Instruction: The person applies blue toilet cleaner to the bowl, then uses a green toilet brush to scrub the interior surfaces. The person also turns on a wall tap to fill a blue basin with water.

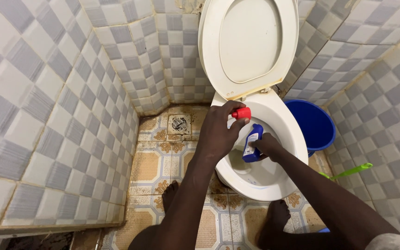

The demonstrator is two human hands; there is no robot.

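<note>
Over the toilet bowl (287, 134), red cap (241, 112) is pinched off in left hand (218, 132); blue bottle (252, 143) gripped, tilted, in right hand (267, 147); pouring not visible.

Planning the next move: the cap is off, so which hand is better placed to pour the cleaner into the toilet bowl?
Probably the right hand: it grips the blue bottle directly over the toilet bowl. The left hand is taken up by the red cap.
</note>
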